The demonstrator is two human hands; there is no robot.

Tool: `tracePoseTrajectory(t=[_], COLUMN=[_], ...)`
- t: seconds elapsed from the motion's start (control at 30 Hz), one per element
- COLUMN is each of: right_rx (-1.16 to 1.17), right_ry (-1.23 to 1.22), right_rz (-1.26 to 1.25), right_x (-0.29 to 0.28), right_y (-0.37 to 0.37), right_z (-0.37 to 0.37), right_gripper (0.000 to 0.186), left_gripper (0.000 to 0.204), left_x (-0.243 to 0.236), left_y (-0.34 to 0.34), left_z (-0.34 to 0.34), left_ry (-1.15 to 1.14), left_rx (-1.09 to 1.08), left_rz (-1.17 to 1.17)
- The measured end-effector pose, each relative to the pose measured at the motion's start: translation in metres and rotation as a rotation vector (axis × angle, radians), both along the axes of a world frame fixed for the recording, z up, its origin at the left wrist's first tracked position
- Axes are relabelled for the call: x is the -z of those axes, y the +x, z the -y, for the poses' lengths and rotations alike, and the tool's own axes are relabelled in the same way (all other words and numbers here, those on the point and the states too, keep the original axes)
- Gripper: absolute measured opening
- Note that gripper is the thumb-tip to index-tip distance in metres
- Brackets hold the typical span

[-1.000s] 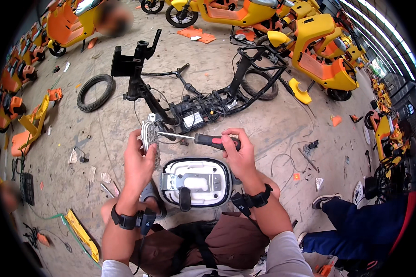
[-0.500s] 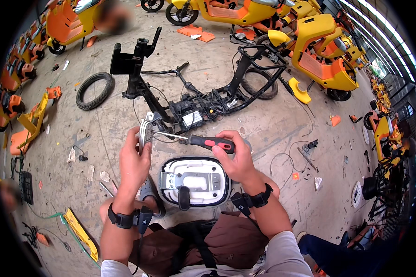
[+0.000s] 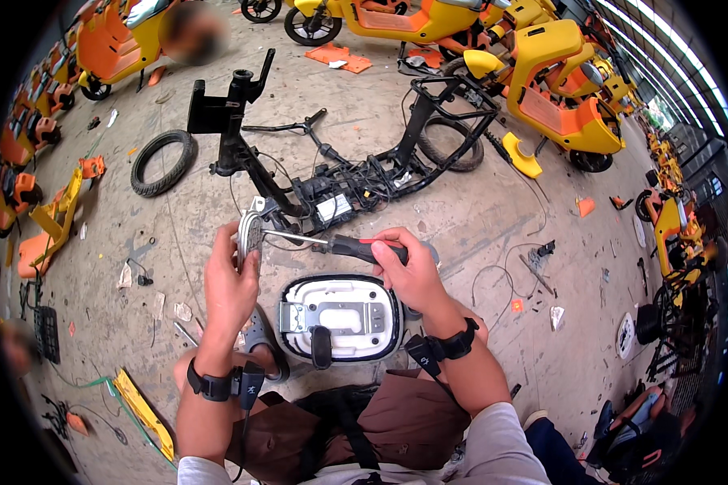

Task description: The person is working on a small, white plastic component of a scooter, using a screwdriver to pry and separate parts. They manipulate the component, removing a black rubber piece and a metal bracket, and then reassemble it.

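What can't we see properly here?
In the head view:
Tip of the screwdriver: too small to tell whether it touches the grey part.
Grey part's far side: turned away, partly behind the left hand.
Screwdriver handle: partly behind the right hand.
Bottom of the white shell: faces down.
Blue trouser leg: cut off by the lower edge.

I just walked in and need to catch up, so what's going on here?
A person's left hand holds up a small, rounded grey part. The right hand grips a screwdriver, its shaft pointing left with the tip at the part; contact is hard to confirm. A white-lined piece with a metal bracket lies on the floor between the person's legs, and a bare black scooter frame is beyond the hands.
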State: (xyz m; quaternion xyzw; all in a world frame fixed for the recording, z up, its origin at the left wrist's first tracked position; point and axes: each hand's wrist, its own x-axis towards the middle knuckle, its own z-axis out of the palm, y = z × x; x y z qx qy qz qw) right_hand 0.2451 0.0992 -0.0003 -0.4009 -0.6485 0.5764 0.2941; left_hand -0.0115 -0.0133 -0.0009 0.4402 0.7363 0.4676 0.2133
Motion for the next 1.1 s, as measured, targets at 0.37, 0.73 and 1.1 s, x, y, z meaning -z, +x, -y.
tracePoseTrajectory(t=[0.37, 0.73, 1.1], right_rx=[0.129, 0.065, 0.118], right_ry=[0.393, 0.214, 0.226], right_rz=[-0.059, -0.139, -0.116], right_x=[-0.002, -0.008, -0.007], right_y=[-0.009, -0.015, -0.007], right_z=[0.008, 0.017, 0.015], right_gripper=[0.035, 0.043, 0.032], left_gripper=[0.040, 0.039, 0.037], left_x=[-0.002, 0.011, 0.009], left_y=[0.005, 0.000, 0.009], left_z=[-0.001, -0.002, -0.006], left_ry=[0.001, 0.075, 0.075], left_rx=[-0.012, -0.044, -0.048], left_rz=[0.000, -0.031, -0.081])
